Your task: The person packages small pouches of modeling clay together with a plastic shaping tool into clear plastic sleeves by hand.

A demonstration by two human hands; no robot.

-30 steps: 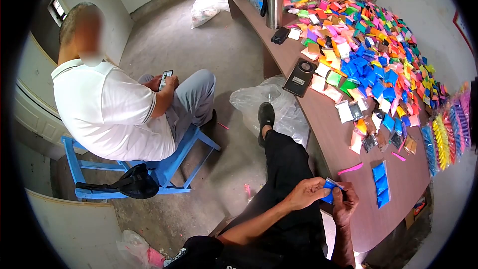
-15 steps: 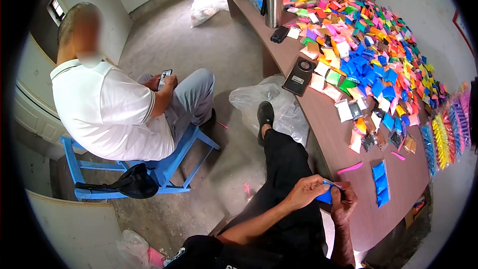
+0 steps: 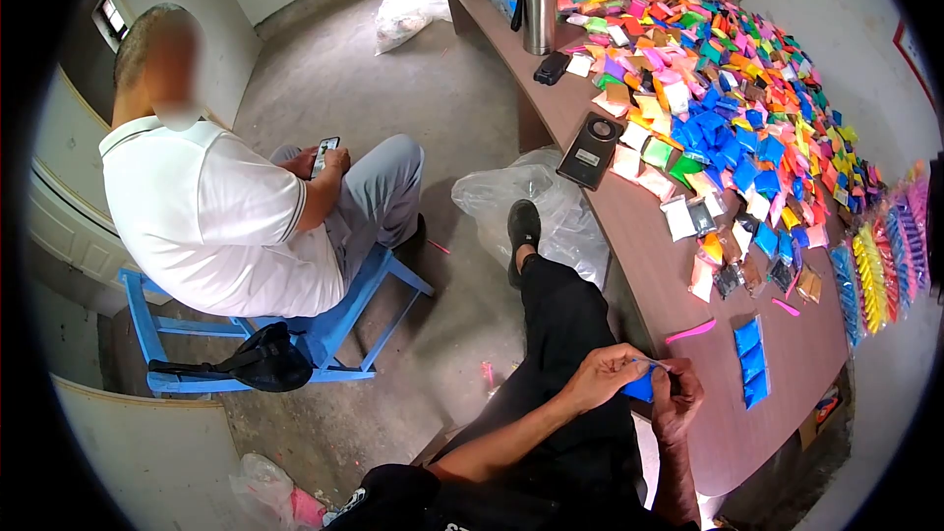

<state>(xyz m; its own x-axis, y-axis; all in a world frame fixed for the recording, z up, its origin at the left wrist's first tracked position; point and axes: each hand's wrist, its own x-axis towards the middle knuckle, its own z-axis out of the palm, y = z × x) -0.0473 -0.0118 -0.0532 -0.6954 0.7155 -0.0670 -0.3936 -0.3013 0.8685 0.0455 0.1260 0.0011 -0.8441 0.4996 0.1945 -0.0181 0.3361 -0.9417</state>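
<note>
Between my two hands, over my lap by the table's near edge, is a small blue packet (image 3: 638, 389) with a clear upper edge. The fingers of my left hand (image 3: 606, 379) pinch its left side. My right hand (image 3: 678, 399) grips the top right corner between thumb and fingers. On the table to the right lies a strip of blue packets (image 3: 752, 364). A pink plastic tool (image 3: 691, 332) rests beyond my hands, and a second pink piece (image 3: 786, 308) is farther right.
Many coloured packets (image 3: 728, 138) cover the table's far part. A black phone (image 3: 591, 150), a dark case (image 3: 553, 68) and a steel flask (image 3: 539, 10) are along its left edge. A person (image 3: 226, 206) sits on a blue chair (image 3: 369, 324) at the left, holding a phone.
The blue packet has tilted and sunk slightly between my fingers, and its clear edge now lies flatter. My hands have shifted a little. The seated person has barely moved.
</note>
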